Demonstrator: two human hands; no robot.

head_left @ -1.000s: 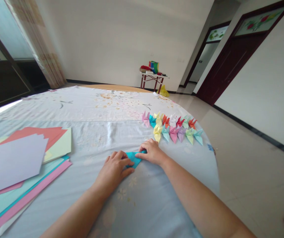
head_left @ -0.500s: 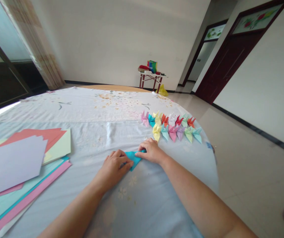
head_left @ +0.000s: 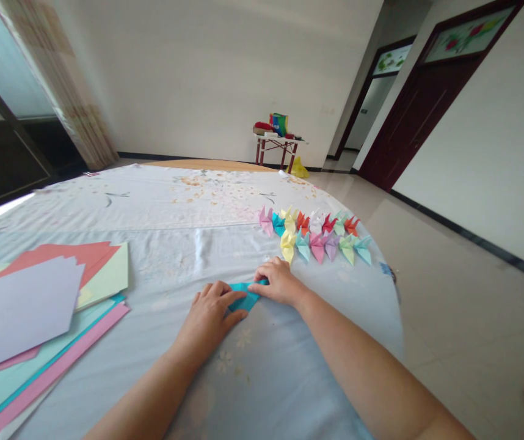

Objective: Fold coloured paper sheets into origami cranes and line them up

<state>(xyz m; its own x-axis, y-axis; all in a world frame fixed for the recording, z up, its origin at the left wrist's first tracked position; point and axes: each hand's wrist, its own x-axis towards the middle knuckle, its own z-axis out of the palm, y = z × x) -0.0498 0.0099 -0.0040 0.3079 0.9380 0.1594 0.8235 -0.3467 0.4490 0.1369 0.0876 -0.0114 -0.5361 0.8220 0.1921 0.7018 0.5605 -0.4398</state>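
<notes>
A small piece of folded blue origami paper (head_left: pixel 245 297) lies on the cloth-covered table between my hands. My left hand (head_left: pixel 211 315) grips its left side, with the index finger on top and the thumb along the lower edge. At the right corner, my right hand (head_left: pixel 280 281) pinches the paper between thumb and curled fingers. Part of the paper is hidden under both hands. Just beyond my right hand stand several folded paper cranes (head_left: pixel 317 245) in two rows, in pink, blue, yellow, red, white, purple and green.
A stack of coloured paper sheets (head_left: pixel 24 305) spreads over the table's left side. The round table has a pale flowered tablecloth (head_left: pixel 161 214). Against the far wall stands a small side table (head_left: pixel 280 142) with things on it, a yellow bag (head_left: pixel 298 168) beside it.
My left thumb has shifted lower and apart from the index finger on the blue paper. My right hand keeps its pinch. The view has tilted slightly.
</notes>
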